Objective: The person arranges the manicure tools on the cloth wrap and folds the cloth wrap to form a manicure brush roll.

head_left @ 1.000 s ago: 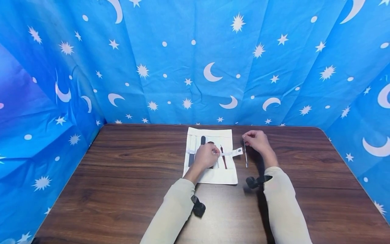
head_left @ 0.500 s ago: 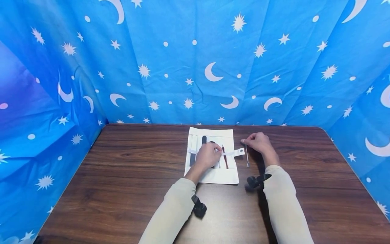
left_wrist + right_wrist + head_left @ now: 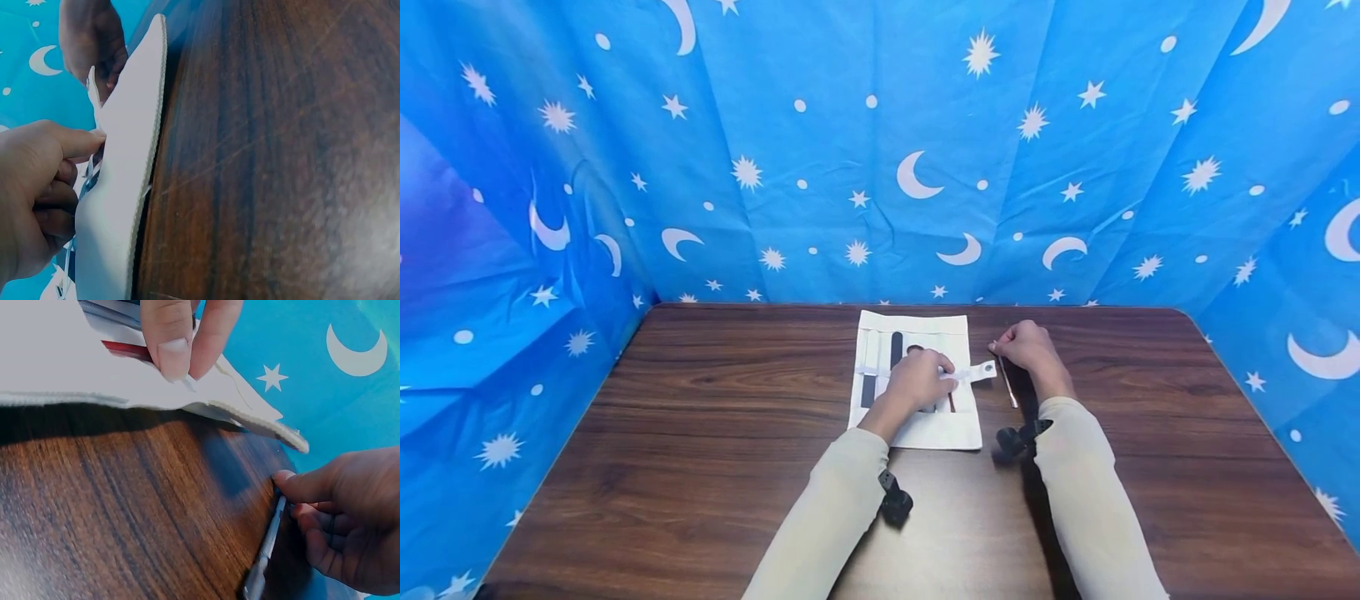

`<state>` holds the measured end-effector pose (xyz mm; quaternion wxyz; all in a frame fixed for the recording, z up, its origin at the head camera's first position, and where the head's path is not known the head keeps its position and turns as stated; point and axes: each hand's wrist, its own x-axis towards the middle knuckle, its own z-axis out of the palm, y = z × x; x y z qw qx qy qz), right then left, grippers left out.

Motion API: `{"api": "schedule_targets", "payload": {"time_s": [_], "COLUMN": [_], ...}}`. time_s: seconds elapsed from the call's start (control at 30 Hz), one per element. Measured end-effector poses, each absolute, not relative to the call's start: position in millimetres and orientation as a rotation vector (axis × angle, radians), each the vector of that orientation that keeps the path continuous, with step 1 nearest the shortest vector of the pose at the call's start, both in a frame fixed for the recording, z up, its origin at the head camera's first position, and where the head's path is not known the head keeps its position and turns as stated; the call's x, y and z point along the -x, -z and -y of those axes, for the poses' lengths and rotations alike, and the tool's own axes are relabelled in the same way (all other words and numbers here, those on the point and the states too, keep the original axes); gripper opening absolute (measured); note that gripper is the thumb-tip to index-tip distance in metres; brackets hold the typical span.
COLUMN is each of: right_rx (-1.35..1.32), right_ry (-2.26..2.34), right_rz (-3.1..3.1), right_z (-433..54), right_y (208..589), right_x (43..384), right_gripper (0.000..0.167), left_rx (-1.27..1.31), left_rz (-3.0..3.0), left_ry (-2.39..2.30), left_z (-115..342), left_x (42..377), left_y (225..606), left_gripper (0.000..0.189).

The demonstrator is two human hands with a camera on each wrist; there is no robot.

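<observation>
A white fabric tool pouch (image 3: 938,433) lies unfolded on the table, with slim tools in its slots. My left hand (image 3: 916,380) is over its right half, thumb and finger pinching the thin white elastic band that crosses the tools. Below those fingertips shows a thin dark-red tool (image 3: 128,350). Right of the pouch, my right hand (image 3: 1032,348) pinches the upper end of a slim metal tool (image 3: 269,540) between thumb and fingers. This tool slants downward, its flattened end pointing toward me. Several tools in the pouch are partly hidden by my left hand.
A snap tab (image 3: 982,372) sticks out from the pouch's right side, between the hands. A black flat tool (image 3: 896,347) stands in a left slot. The dark wood table (image 3: 715,450) meets a blue star-patterned cloth (image 3: 820,150) at the back.
My left hand has shifted right along the band and now covers much of the dark-red tool. In my right hand the metal tool has tilted, its lower end swinging to the right.
</observation>
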<state>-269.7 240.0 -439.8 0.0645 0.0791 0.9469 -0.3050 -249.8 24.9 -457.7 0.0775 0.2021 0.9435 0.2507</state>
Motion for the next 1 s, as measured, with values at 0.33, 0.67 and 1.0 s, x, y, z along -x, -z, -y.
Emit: {"api": "schedule_targets", "payload": {"time_s": [0.33,0.67,1.0], "right_rx": [-0.267,-0.282,-0.177], "right_ry": [0.910,0.869,0.859], "right_rz": [-2.835,-2.835,-2.815], "right_z": [-234,-230,-234], "right_y": [437,433,428], "right_x": [271,273,270], "right_gripper": [0.027,0.032,0.036], "left_rx": [-0.568,-0.446,-0.432], "left_rz": [-2.789,-2.822,-2.839], "left_ry": [-0.782,-0.862,-0.871], "left_z": [-23,-28,-30], "left_x": [252,251,251], "left_y": [457,460,464], "left_gripper": [0.024,0.013,0.007]}}
